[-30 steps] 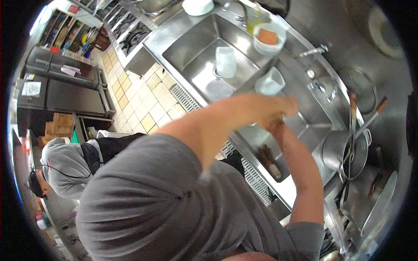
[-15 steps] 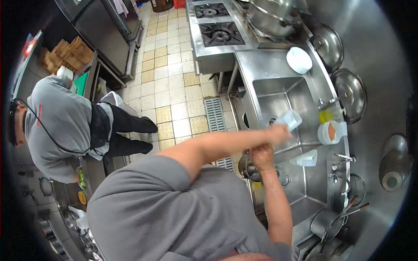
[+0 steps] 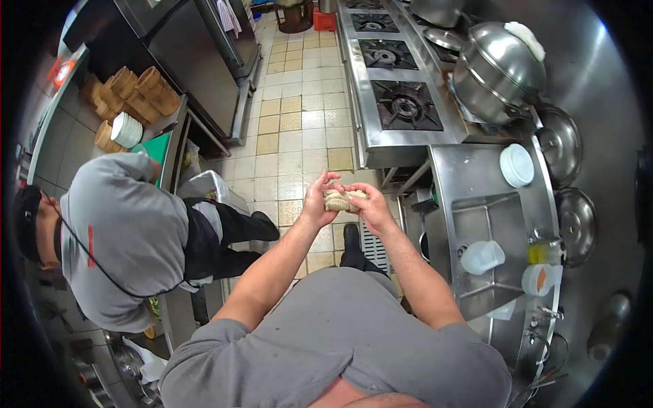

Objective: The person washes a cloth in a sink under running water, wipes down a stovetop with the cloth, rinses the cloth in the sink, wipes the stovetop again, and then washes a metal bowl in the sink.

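Note:
A crumpled beige cloth [image 3: 345, 200] is held between my two hands in front of my body, above the tiled floor. My left hand [image 3: 317, 198] has its palm against the cloth's left end, with some fingers raised. My right hand [image 3: 371, 206] grips the other end, thumb on top. To the right, a white plastic container [image 3: 482, 257] lies in the steel sink [image 3: 495, 211]. Beside the sink stand a bottle of yellow liquid [image 3: 544, 252] and a white tub [image 3: 538, 279] with something orange inside.
A co-worker in grey [image 3: 129, 231] bends over the left counter. Ahead on the right are the stove [image 3: 405, 107] and a large steel pot [image 3: 498, 71]. White bowls [image 3: 517, 165] sit by the sink. Bamboo steamers [image 3: 129, 92] stand at the back left.
My view and body have turned left, away from the sinks. My hands have moved from over the sinks to in front of me, and the cloth now shows between them.

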Available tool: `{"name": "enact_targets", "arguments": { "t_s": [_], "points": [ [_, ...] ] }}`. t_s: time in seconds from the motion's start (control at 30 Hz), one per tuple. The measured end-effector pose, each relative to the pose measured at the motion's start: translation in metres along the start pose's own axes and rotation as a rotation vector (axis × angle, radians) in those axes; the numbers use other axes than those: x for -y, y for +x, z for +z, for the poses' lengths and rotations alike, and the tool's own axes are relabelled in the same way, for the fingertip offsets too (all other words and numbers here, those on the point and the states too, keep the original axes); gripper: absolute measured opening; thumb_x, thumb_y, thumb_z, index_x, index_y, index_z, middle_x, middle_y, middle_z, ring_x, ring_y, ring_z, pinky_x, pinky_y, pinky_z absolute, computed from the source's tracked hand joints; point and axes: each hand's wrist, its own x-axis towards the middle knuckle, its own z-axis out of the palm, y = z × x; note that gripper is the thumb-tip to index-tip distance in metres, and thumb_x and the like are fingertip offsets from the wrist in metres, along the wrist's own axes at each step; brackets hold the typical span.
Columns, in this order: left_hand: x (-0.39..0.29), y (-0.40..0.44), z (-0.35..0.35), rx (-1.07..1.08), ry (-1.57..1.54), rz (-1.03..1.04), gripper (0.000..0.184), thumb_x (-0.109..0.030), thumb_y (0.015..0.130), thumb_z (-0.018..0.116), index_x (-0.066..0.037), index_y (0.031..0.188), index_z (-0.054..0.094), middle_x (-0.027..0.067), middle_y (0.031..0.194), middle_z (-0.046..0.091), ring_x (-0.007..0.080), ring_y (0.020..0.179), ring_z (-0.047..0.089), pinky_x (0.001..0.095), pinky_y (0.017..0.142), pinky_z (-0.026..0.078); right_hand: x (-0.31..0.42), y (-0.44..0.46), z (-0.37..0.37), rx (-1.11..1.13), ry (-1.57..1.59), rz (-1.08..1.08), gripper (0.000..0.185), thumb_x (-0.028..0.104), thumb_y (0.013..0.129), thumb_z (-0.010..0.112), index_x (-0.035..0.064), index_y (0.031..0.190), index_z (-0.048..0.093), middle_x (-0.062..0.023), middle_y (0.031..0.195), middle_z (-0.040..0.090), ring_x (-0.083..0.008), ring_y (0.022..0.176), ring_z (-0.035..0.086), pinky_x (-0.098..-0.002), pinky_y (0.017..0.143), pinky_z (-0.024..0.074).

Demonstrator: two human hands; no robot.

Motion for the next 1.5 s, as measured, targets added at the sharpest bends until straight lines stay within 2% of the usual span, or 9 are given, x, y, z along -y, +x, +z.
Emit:
{"name": "enact_targets", "arguments": {
  "t_s": [0.27,0.33,0.6,0.8,0.83,1.0,1.13,1.3,1.5],
  "points": [
    [-0.127,0.119,-0.001,0.049,0.707,-0.168,0.049,-0.022,0.090,0.076,-0.007,0.131,0.054,-0.0002,0.092,0.061,0.0117,0.074,0.062,0.0299,0.067,0.056,0.082,0.169,0.029,-0.011,-0.683,-0.639,0.059,-0.011,0.078,0.042,0.0021,0.133,0.059,-0.0221,0.147,0.050,-0.0312,0.141,0.045,-0.0392,0.115,0.0374],
    [-0.152,0.146,0.009,0.038,0.961,-0.121,0.039,-0.020,0.090,0.077,-0.006,0.122,0.062,-0.0005,0.093,0.065,0.0102,0.076,0.063,0.0283,0.065,0.055,0.102,0.209,0.049,0.070,-0.182,-0.468,0.064,-0.011,0.076,0.040,0.0031,0.137,0.055,-0.0227,0.141,0.054,-0.0322,0.138,0.049,-0.0403,0.115,0.0381],
    [-0.312,0.233,-0.011,-0.124,1.428,0.502,0.013,-0.008,0.087,0.065,-0.003,0.098,0.069,0.0022,0.094,0.070,0.0108,0.083,0.064,0.0260,0.072,0.050,0.196,0.387,0.055,0.195,-1.107,-0.801,0.046,-0.008,0.083,0.048,0.0003,0.126,0.059,-0.0205,0.122,0.065,-0.0376,0.117,0.061,-0.0433,0.099,0.0525],
    [-0.379,0.351,0.003,0.086,0.560,0.099,0.040,-0.008,0.084,0.060,0.002,0.123,0.061,0.0100,0.120,0.067,0.0166,0.104,0.064,0.0320,0.090,0.051,0.198,0.521,0.054,-0.254,-1.163,-0.653,0.029,0.009,0.088,0.065,0.0050,0.117,0.064,-0.0175,0.114,0.068,-0.0366,0.102,0.065,-0.0442,0.081,0.0536],
    [-0.386,0.374,0.009,0.184,0.510,0.057,0.053,-0.008,0.083,0.057,0.002,0.135,0.053,0.0111,0.125,0.066,0.0217,0.111,0.064,0.0363,0.099,0.050,0.198,0.533,0.052,-0.314,-1.251,-0.562,0.030,0.029,0.092,0.068,0.0098,0.116,0.066,-0.0153,0.116,0.067,-0.0369,0.100,0.064,-0.0424,0.075,0.0511],
    [-0.389,0.471,0.030,0.449,0.162,-0.223,0.066,-0.015,0.081,0.061,-0.001,0.144,0.046,0.0163,0.140,0.057,0.0329,0.127,0.057,0.0485,0.112,0.041,0.184,0.597,0.007,-0.071,-0.285,0.354,0.061,0.059,0.100,0.050,0.0169,0.144,0.050,-0.0126,0.133,0.061,-0.0328,0.115,0.063,-0.0437,0.092,0.0527],
    [-0.387,0.538,0.028,0.402,0.060,-0.674,0.076,-0.061,0.096,0.055,-0.005,0.146,0.044,0.0143,0.145,0.053,0.0311,0.132,0.054,0.0488,0.112,0.042,0.223,0.610,0.017,-0.043,0.440,0.083,0.069,0.061,0.103,0.037,0.0207,0.158,0.027,-0.0146,0.140,0.054,-0.0307,0.121,0.061,-0.0461,0.102,0.0507],
    [-0.408,0.632,0.046,0.359,0.491,-0.755,0.078,-0.067,0.099,0.039,-0.011,0.153,0.036,0.0103,0.148,0.051,0.0273,0.134,0.053,0.0455,0.110,0.045,0.271,0.683,0.008,-0.148,0.180,-0.246,0.067,-0.008,0.093,0.051,0.0068,0.154,0.029,-0.0219,0.136,0.055,-0.0253,0.122,0.058,-0.0363,0.104,0.0496],
    [-0.487,0.759,0.047,0.311,0.551,-0.330,0.049,-0.020,0.099,0.055,-0.007,0.145,0.045,0.0124,0.139,0.058,0.0284,0.129,0.057,0.0453,0.111,0.044,0.325,0.802,-0.010,-0.145,-0.062,-0.540,0.066,-0.010,0.082,0.048,0.0018,0.146,0.037,-0.0199,0.132,0.058,-0.0233,0.118,0.060,-0.0361,0.102,0.0497]
  ]
}}
